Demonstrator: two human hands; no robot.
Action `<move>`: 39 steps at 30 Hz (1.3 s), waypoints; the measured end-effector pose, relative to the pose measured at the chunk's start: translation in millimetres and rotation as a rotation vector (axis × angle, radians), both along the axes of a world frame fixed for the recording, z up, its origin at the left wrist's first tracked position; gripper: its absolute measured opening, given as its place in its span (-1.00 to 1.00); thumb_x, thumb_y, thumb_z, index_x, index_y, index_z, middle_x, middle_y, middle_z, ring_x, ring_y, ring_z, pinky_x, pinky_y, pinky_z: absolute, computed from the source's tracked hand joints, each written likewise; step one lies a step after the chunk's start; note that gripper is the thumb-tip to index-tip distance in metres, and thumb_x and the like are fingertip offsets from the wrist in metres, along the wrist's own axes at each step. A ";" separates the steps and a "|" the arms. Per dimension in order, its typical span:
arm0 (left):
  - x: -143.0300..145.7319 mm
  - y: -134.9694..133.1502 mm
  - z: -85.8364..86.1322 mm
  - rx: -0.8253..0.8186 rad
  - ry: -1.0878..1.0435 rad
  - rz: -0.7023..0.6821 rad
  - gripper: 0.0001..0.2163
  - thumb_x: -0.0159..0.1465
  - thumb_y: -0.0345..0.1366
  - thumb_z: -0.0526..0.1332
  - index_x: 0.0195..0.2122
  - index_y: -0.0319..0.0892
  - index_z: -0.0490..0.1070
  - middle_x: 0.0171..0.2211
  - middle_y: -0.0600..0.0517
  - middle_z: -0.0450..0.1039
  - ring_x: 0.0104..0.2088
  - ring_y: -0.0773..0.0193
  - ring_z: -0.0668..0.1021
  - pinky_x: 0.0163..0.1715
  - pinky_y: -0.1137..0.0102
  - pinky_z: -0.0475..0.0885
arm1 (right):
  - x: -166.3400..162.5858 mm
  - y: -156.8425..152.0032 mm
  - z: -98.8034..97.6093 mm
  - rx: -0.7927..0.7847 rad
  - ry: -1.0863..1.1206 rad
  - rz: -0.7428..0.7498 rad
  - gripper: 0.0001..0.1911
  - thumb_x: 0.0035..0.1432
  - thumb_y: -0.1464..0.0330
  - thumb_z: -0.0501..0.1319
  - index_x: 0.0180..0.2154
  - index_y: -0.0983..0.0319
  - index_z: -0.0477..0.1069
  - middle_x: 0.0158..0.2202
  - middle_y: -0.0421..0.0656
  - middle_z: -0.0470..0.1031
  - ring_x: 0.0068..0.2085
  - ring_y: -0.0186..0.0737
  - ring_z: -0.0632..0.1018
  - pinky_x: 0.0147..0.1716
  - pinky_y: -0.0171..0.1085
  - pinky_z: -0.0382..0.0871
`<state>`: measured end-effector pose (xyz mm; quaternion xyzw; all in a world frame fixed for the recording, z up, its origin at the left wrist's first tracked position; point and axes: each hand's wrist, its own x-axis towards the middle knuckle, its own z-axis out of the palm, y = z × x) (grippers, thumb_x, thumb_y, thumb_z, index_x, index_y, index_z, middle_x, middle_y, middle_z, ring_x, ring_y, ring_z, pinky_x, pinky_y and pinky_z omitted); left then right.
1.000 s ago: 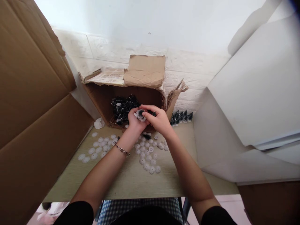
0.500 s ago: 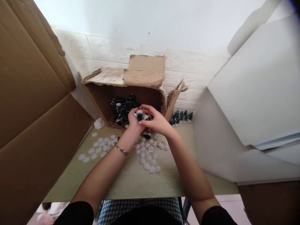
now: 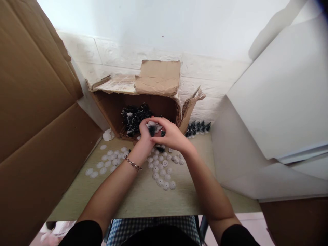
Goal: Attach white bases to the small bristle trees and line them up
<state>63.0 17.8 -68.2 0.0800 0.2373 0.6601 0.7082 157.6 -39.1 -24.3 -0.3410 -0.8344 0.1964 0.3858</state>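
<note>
Both hands meet in front of the opening of a cardboard box. My left hand [image 3: 145,131] is cupped around a few miniature snowy trees [image 3: 152,130], dark green with white round bases. My right hand [image 3: 172,135] curves over the same trees from the right, thumb and fingers closing around them. My palms and fingers partly hide the trees, so how many there are I cannot tell. Behind my left hand, a heap of similar trees [image 3: 137,116] lies inside the box. Another small tree [image 3: 160,149] lies on the table just below my hands.
White round bases [image 3: 161,172] are scattered over the table [image 3: 143,201] in two groups. A row of trees [image 3: 198,127] stands right of the torn cardboard box [image 3: 102,111]. Crumpled white paper [image 3: 108,135] sits at its left. Cardboard [image 3: 38,136] and white panels [image 3: 279,102] flank the table.
My right hand has shifted slightly down, its fingers curling lower over the trees. The held trees have turned a little between my hands. My left hand has barely moved.
</note>
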 end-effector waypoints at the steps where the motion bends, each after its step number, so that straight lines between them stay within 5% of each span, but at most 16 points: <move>1: -0.2 -0.6 0.6 0.016 -0.021 -0.011 -0.89 0.05 -0.36 0.02 -0.56 -0.19 0.27 -0.64 0.10 0.29 -0.57 0.41 0.38 -0.55 0.50 0.25 | 1.9 -2.9 4.1 -0.027 -0.008 0.024 -0.44 -0.16 0.41 0.17 -0.03 0.18 0.14 -0.03 -0.16 0.22 -0.02 -0.30 0.26 -0.04 -0.28 0.13; 7: -0.3 -0.3 7.2 0.004 -0.117 -0.066 -0.93 -0.02 -0.40 0.02 -0.61 -0.20 0.22 -0.71 0.12 0.23 -0.62 0.42 0.34 -0.52 0.45 0.25 | 33.9 -32.2 42.6 -0.157 -0.056 0.069 -0.43 -0.15 0.29 0.20 -0.03 0.16 0.15 -0.08 -0.17 0.28 -0.09 -0.25 0.33 -0.16 -0.27 0.25; 15: -5.0 0.8 6.9 -0.002 -0.116 -0.053 -0.98 -0.09 -0.42 0.04 -0.60 -0.20 0.22 -0.68 0.14 0.28 -0.62 0.39 0.37 -0.52 0.40 0.28 | 86.0 -64.5 65.7 -0.336 -0.186 -0.372 -0.41 -0.13 0.17 0.15 0.00 0.11 0.13 -0.14 -0.12 0.34 -0.45 -0.37 0.40 -0.60 -0.38 0.31; 23: -5.6 2.0 6.4 0.010 -0.109 -0.086 -0.97 -0.08 -0.42 0.04 -0.59 -0.19 0.22 -0.67 0.13 0.29 -0.62 0.39 0.38 -0.52 0.41 0.28 | 117.9 -17.2 31.6 -0.580 -0.429 -0.815 -0.37 -0.17 0.06 0.13 -0.04 0.19 0.18 -0.31 -0.12 0.39 -0.66 -0.46 0.32 -0.69 -0.39 0.22; 39: -2.1 -2.5 8.8 0.021 -0.100 -0.165 -0.95 -0.05 -0.40 0.02 -0.57 -0.19 0.23 -0.65 0.12 0.29 -0.61 0.39 0.38 -0.52 0.42 0.28 | 159.1 46.0 -44.2 -0.834 -0.224 -1.046 -0.49 -0.04 0.13 0.03 -0.10 0.31 0.18 -0.40 -0.09 0.37 -0.72 -0.47 0.30 -0.77 -0.43 0.11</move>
